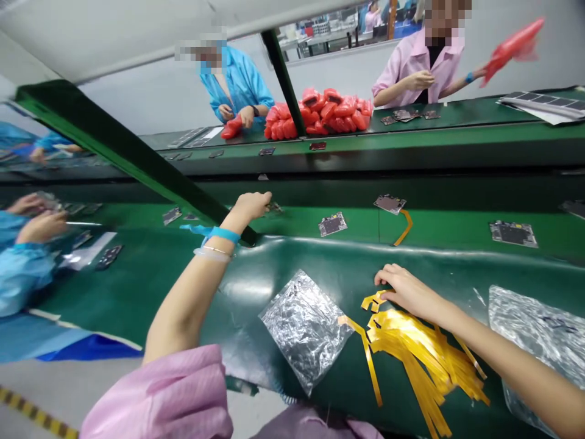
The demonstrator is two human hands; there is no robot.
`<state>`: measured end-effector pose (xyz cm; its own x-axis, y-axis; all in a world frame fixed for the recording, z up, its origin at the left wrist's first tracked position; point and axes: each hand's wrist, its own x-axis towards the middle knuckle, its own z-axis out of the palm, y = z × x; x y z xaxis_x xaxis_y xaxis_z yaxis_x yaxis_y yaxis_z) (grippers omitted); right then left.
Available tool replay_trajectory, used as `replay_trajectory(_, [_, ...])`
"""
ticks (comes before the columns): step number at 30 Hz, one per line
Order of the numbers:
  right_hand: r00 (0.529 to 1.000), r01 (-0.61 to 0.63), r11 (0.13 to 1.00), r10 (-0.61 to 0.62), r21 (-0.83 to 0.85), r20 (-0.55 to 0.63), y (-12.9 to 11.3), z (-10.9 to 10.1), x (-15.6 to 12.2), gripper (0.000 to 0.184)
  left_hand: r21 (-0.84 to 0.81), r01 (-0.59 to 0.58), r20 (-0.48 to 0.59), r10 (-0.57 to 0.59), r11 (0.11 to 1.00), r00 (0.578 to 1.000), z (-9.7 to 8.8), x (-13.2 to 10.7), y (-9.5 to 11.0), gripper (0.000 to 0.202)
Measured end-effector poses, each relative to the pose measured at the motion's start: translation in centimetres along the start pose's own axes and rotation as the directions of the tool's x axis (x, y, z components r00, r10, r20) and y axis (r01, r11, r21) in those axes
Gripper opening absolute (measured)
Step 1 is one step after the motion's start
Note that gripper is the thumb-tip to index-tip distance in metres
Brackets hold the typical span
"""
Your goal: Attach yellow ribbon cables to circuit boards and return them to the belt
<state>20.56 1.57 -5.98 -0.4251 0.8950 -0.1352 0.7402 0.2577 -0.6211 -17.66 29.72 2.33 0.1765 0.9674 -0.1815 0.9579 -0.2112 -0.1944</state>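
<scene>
Yellow strips (pixel 411 344): flat, thin, shiny, gold-yellow, heaped on the green bench (pixel 247 347) right of the flat clear bag (pixel 304 332). Long straight legs, short kinked heads. Heads bunch at upper left, legs fan out to lower right, so the pile's long axis runs diagonally, far-left to near-right. Tail ends uneven, several overlapping.

One loose strip (pixel 371 369) sits just left of the pile: kinked head up-left on the bag's right corner, long leg running almost straight toward the near edge, slight lean right.

Right hand (pixel 404 288): fingers curled, at the far end of the pile, right at a bent strip end (pixel 372 300). Can't tell if it's pinched or just touched.

Left hand (pixel 251 206): reached out over the green belt (pixel 448 225), fingers bent, at a small circuit board (pixel 276 208). Board blurred, partly hidden; can't tell if gripped. Its long axis: unreadable.
</scene>
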Motion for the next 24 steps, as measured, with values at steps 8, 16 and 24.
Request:
replay_trajectory(8, [0.999, 0.052, 0.999, -0.052, -0.009, 0.014, 0.4, 0.2, -0.5, 0.015, -0.483, -0.266, -0.418, 0.047, 0.834, 0.907, 1.8, -11.8, 9.3, 0.025])
replay_trajectory(16, [0.994, 0.038, 0.985, -0.02, 0.17, -0.105, 0.1, 0.3, -2.6, 0.012, -0.912, -0.279, -0.249, 0.135, 0.301, 0.959, 6.0, -21.1, 16.8, 0.023])
replay_trajectory(24, [0.928, -0.022, 0.799, 0.24, 0.601, -0.286, -3.2, -0.6, -6.3, 0.02, -1.0, 0.002, -0.001, 0.428, -0.008, 0.904, 6.4, -24.3, 21.2, 0.024])
